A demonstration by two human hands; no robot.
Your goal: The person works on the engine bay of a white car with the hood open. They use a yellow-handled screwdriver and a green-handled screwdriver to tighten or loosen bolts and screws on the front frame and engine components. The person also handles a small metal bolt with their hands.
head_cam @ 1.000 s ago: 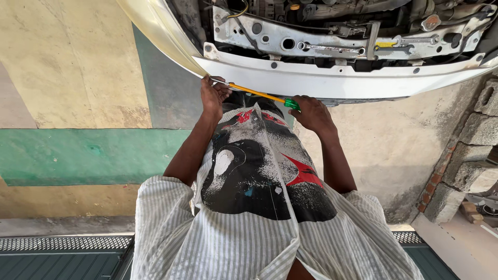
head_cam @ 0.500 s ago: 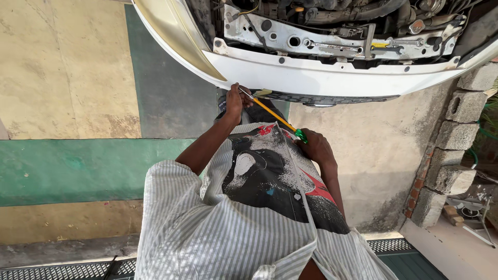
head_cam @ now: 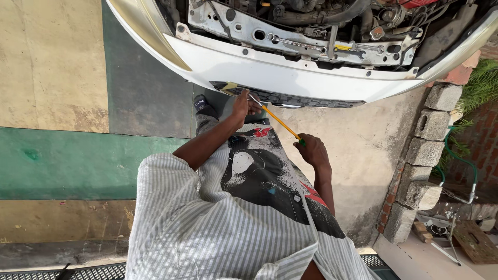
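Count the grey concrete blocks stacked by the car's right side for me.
5 grey concrete blocks show, in a leaning column right of the white bumper: top, second, third, fourth, bottom. More may be hidden behind the bumper or plants.

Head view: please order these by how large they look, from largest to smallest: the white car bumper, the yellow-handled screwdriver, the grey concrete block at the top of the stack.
1. White car bumper, clearly largest.
2. Grey concrete block.
3. Yellow-handled screwdriver: longer than the block, but far thinner, so it covers less.
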